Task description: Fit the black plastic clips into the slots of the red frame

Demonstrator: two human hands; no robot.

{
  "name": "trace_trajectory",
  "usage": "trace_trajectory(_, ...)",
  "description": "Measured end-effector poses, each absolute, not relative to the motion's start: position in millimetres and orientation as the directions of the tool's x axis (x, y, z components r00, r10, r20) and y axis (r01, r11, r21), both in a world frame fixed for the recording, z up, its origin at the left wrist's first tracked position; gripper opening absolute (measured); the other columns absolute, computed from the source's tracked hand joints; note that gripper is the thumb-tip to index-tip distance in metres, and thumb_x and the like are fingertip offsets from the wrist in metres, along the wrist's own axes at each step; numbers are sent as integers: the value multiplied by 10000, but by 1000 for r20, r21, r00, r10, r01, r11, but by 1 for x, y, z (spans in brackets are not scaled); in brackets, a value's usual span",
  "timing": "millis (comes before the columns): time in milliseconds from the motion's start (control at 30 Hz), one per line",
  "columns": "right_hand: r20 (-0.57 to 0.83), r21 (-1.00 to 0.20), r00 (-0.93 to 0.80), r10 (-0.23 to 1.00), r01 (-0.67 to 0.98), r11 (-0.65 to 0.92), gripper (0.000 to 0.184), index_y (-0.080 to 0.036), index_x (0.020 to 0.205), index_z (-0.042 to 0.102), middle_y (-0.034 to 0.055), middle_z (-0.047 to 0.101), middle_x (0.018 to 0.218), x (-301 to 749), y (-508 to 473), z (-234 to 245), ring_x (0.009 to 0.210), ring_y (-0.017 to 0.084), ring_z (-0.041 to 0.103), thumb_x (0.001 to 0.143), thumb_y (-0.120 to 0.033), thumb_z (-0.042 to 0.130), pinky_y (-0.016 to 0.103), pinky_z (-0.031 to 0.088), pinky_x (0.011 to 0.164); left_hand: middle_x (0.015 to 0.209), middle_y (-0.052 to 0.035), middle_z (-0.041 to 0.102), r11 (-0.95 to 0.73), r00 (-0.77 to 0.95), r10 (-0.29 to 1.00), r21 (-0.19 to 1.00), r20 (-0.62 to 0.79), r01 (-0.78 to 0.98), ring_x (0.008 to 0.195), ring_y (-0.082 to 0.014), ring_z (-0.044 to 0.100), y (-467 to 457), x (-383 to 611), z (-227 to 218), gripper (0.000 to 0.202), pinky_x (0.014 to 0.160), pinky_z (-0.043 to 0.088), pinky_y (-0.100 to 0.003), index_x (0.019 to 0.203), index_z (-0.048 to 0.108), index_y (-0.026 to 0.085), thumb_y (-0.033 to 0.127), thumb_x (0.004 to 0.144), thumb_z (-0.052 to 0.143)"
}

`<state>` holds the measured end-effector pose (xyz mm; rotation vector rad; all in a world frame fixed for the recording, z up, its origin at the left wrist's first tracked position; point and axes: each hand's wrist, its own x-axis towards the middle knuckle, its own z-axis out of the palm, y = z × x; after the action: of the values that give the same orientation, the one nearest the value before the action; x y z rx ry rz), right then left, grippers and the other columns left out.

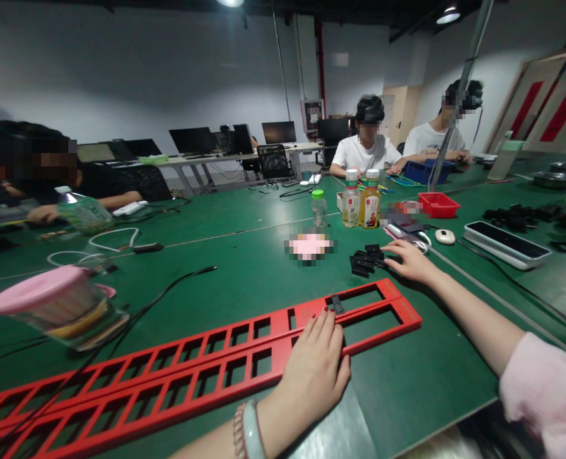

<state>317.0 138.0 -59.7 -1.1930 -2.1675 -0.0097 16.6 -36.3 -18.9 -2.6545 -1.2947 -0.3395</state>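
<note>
My left hand (pixel 317 357) lies flat across two long red slotted frames (pixel 273 328) placed side by side on the green table. Its fingertips are beside a small dark grey piece (pixel 337 304) set across an opening of the farther frame. My right hand (pixel 411 260) reaches to a pile of small black pieces (pixel 366 260) beyond the frames' right end. The fingers there are stretched out and apart at the pile's edge; I cannot make out any piece held in them.
Drink bottles (pixel 370 199) and a red tray (pixel 438 204) stand behind the pile. A pink-lidded glass cup (pixel 72 306) is at left, with a black cable (pixel 168 287) running over the frames. A white-and-black device (pixel 505 244) lies at right. Other people (pixel 368 143) sit across the table.
</note>
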Motion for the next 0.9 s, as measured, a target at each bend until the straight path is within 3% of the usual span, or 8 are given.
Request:
trace_trajectory(267, 414, -374, -480, 774, 685, 625, 304, -211, 995, 664, 86, 565, 996, 313, 132, -58, 935, 203, 553, 699, -225, 595, 370, 425, 882, 1292, -184, 437, -616, 604, 749, -49, 272, 786, 1208, -289, 399, -36, 15, -22, 371, 1006, 352, -440, 1117, 488, 96, 289, 805, 435)
trace_trajectory(467, 319, -486, -451, 833, 677, 553, 187, -149, 825, 670, 76, 579, 918, 308, 129, -54, 650, 124, 557, 678, -236, 593, 285, 478, 653, 1297, -182, 429, -615, 605, 745, -62, 280, 786, 1214, -290, 388, -35, 15, -24, 362, 1012, 342, -439, 1114, 487, 102, 288, 810, 423)
trace_trajectory(667, 193, -532, -494, 848, 673, 514, 281, -138, 936, 626, 65, 617, 899, 312, 127, -50, 707, 128, 553, 664, -167, 560, 252, 452, 652, 1289, -183, 437, -616, 608, 740, -74, 286, 784, 1214, -291, 387, -34, 15, -26, 367, 1016, 339, -438, 1114, 487, 96, 286, 805, 430)
trace_trajectory(900, 216, -479, -503, 836, 692, 540, 254, -157, 907, 649, 36, 586, 801, 314, 126, -48, 636, 112, 520, 666, -196, 576, 249, 438, 614, 1280, -174, 447, -619, 604, 734, -62, 311, 783, 1204, -287, 401, -33, 16, -26, 350, 1007, 350, -448, 1097, 493, 107, 285, 799, 443)
